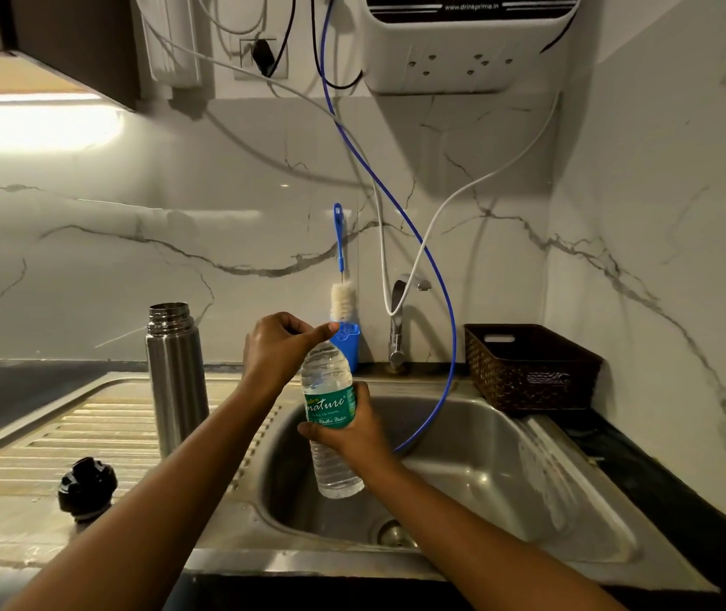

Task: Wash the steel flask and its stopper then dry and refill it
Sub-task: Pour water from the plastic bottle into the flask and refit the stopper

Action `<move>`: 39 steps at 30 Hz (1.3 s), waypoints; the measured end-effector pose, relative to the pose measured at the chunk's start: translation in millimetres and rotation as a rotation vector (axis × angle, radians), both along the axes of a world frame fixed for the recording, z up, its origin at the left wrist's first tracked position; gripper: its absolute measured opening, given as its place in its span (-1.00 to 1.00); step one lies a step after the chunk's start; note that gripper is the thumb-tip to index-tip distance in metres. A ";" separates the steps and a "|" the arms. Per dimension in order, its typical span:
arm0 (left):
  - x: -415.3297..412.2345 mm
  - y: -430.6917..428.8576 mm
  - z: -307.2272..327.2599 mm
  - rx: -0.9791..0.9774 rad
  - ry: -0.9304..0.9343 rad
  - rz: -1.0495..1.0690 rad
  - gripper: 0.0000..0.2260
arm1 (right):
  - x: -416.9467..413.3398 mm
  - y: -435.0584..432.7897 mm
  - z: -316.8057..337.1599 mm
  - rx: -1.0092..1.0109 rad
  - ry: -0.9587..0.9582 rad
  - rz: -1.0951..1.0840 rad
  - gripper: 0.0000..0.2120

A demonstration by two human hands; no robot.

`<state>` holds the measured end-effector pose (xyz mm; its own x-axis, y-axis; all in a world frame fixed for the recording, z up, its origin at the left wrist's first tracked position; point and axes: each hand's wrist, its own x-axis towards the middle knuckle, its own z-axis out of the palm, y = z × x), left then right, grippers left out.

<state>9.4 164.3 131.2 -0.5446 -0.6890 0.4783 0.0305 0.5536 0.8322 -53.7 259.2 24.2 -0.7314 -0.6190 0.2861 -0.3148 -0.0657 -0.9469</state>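
Silver flask (174, 377), black stopper (87, 488), green-labelled clear bottle (332, 416), blue hose (436, 275), brown woven basket (529, 368).

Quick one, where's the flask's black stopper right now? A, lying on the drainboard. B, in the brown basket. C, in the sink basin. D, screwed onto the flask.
A: the black stopper lies on the ribbed drainboard, nearer the camera than the open steel flask and apart from it.

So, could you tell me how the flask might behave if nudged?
Tall and narrow, the flask would probably tip rather than slide on the ribbed drainboard. Once down, its round body would likely roll; polished steel may be slippery.
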 end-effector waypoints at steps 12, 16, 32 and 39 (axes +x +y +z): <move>-9.1 7.7 11.1 -0.009 -0.056 -0.102 -0.71 | -7.7 5.1 0.8 -0.032 0.039 0.007 -0.18; 0.5 5.9 15.0 0.073 -0.010 -0.141 -0.66 | -11.2 4.6 -2.4 -0.045 0.017 0.009 -0.14; 111.2 -61.8 -53.0 -0.408 -0.575 -0.258 -0.75 | -5.7 0.7 -10.3 -0.088 0.021 0.081 -0.36; 127.5 -65.9 -72.1 -0.753 -0.866 -0.287 -0.57 | -1.3 1.6 -12.8 -0.082 0.009 0.106 -0.36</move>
<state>136.9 98.4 59.1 -0.9757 -0.1912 0.1071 -0.1803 0.9782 0.1033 -55.0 260.8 11.4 -0.6608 -0.6668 0.3446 -0.3101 -0.1755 -0.9344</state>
